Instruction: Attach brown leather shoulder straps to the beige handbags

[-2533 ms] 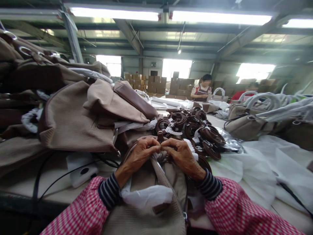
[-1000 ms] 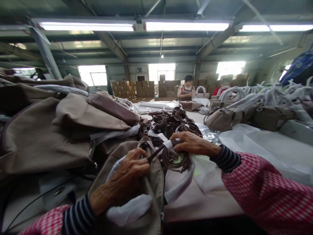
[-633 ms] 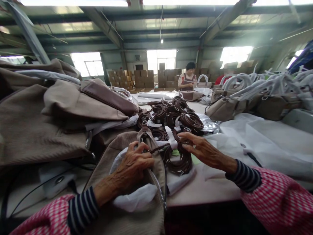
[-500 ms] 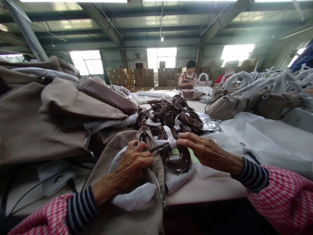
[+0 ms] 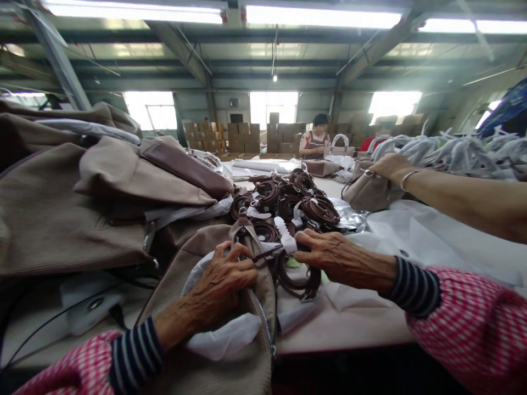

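The person's two hands are apart, both low and near the middle of the view. The left hand [image 5: 224, 280] lies palm down on a tan ribbed bag [image 5: 177, 282], with its fingers curled and gripping the bag's top edge beside the open zip [image 5: 263, 321]. The right hand [image 5: 329, 258] reaches in from the right with the wrist flat and its fingers clamped over a strap [image 5: 294, 280]. The strap is dark brown, wound into a coil and banded with white wrap. It sits on the table [image 5: 358, 323] just right of the bag, and one thin end runs across to the left fingertips. White paper [image 5: 222, 337] bulges from the bag's mouth.

Farther back lies a heap of coiled straps [image 5: 296, 200], and stacked bags [image 5: 82, 208] rise on the left. Another person's bare arm [image 5: 453, 200] stretches in from the right.
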`<state>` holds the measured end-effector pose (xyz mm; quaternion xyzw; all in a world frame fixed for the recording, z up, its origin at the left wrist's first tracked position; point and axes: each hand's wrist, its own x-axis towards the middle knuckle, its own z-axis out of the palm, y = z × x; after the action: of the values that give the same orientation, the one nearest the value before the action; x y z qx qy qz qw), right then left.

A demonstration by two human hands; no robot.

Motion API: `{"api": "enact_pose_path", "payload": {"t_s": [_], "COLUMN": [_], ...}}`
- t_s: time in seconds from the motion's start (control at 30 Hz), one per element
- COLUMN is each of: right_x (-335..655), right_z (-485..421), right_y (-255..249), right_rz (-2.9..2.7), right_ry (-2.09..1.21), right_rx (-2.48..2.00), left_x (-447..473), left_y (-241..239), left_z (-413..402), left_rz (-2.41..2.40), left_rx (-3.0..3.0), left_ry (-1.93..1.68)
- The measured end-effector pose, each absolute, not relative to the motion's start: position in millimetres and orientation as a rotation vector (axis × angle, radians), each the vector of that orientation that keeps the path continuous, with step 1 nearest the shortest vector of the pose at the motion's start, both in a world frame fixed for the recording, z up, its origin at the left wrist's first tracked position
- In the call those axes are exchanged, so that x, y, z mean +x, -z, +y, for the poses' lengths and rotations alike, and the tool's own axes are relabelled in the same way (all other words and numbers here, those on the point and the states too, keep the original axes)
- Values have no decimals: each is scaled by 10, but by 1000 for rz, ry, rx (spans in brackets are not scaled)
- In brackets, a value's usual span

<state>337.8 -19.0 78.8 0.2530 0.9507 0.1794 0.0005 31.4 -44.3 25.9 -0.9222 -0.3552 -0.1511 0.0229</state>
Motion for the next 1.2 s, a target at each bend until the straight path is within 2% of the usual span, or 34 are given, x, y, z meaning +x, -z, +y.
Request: {"api": "enact_pose_path", "payload": {"t_s": [0.23,0.6,0.83,1.0,1.2], "right_x": [3391,2917,2419,2067,1960], "right_z": [-290,-568,-649,-522,-381], "right_y": [-1154,-968,-715,-676,-719], "right_rz": [3066,2990,3147,3102,3055], "right_ry": [-342,-358,-472,-253,85], "right_rx": [829,1173,891,767,872], "left_x": [244,160,161,168,117], "left_y": [-266,-421,-572,-715,-777], "left_z": [-429,-400,-460,-457,-369], "left_rz": [-1038,-864,-865,-833,-896], "left_rx": [-2902,-2896,-2817,-2821,-2740], "left_ry": [604,942,1154,1178,1382]}}
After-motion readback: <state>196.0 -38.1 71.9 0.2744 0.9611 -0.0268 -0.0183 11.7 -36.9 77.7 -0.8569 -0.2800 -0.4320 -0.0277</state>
